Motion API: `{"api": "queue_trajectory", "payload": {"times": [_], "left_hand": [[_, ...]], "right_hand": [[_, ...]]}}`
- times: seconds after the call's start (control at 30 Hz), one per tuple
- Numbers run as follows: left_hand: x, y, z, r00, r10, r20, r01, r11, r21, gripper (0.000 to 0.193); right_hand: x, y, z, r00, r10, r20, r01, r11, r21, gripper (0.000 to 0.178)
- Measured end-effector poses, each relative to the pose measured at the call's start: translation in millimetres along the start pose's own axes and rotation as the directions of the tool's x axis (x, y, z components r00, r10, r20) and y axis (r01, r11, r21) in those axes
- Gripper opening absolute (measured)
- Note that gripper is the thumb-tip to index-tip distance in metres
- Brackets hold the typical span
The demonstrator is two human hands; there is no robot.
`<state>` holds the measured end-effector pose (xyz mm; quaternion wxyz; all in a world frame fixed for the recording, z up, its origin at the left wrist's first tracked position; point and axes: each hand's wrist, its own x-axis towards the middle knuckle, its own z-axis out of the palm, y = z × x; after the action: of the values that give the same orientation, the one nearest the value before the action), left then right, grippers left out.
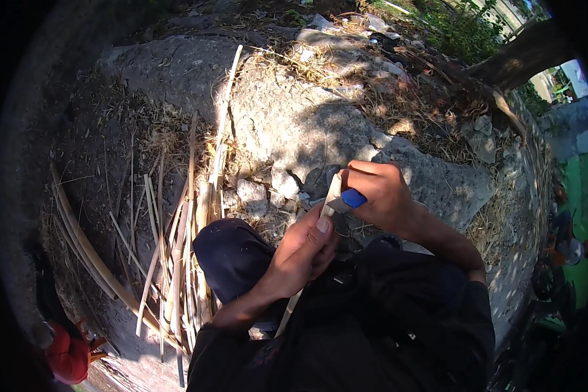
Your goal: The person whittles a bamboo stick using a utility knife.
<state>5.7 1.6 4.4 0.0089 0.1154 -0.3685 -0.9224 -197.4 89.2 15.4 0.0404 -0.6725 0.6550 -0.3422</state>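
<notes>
Gripping a long, pale, narrow bamboo-like strip (334, 188), the left hand (299, 249) is closed around it, thumb laid along its upper face, seemingly to steady it against the blade. The right hand (379, 196) is folded about a blue-handled grey blade (350, 198), which meets the strip just beyond the left thumb, probably angled so its edge bears on the wood. From where I stand, the strip slants from its far tip between the hands to the near side, by the person's dark clothing (366, 307). On the left, a loose heap of tan, slender bamboo-like strips (176, 261) lies beside the dark-trousered knee (232, 255), likely for easy reach. Containers I cannot make out; those strips lie unboxed
</notes>
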Motion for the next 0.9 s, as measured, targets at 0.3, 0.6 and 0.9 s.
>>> {"api": "queue_trajectory", "payload": {"times": [0.3,0.6,0.9], "left_hand": [[-0.2,1.6,9.0,0.972,0.126,-0.197,-0.053,0.939,0.339,0.035],[4.7,1.7,9.8,0.991,0.015,-0.136,0.004,0.991,0.137,0.037],[-3.6,10.8,-12.4,0.997,-0.009,-0.071,0.011,0.999,0.032,0.039]], "right_hand": [[2.4,-1.3,2.2,0.998,0.057,-0.002,-0.057,0.991,-0.122,0.013],[-1.1,30.3,8.9,0.988,0.139,-0.067,-0.151,0.962,-0.229,0.007],[-3.1,56.0,-21.0,0.912,0.342,-0.227,-0.347,0.938,0.019,0.016]]}}
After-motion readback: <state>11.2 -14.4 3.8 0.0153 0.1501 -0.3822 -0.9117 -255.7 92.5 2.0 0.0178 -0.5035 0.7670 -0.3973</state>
